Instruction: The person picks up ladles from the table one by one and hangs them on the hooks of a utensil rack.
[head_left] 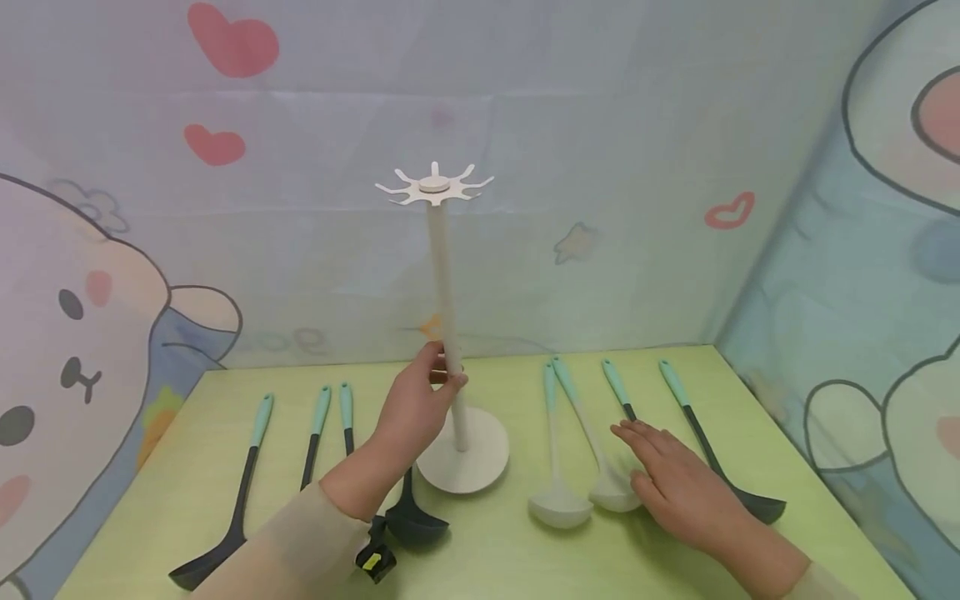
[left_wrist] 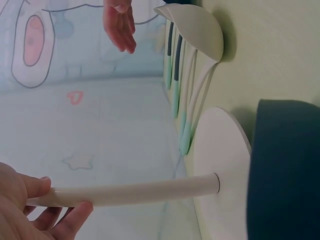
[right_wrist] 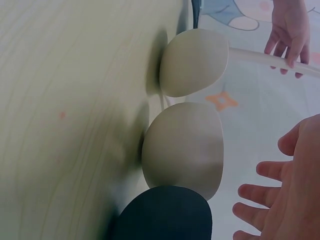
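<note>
A white utensil stand (head_left: pixel 442 275) rises from a round base, with a ring of hooks at its top. My left hand (head_left: pixel 415 408) holds its pole low down, thumb and fingers around it. To the right of the base lie two ladles with white bowls, one nearer (head_left: pixel 560 507) and one beside it (head_left: pixel 611 492). My right hand (head_left: pixel 678 487) is held above the ladles on that side, fingers extended and holding nothing. It partly covers a ladle with a mint handle (head_left: pixel 615 381); a dark bowl (right_wrist: pixel 167 215) appears below the white ones in the right wrist view.
Another black ladle (head_left: pixel 705 442) lies at the far right. Left of the stand are several black utensils with mint handles, including an outer ladle (head_left: pixel 242 492) and one near the base (head_left: pixel 414 523); my left forearm hides parts of them. A printed cloth (head_left: pixel 600 125) hangs behind the table.
</note>
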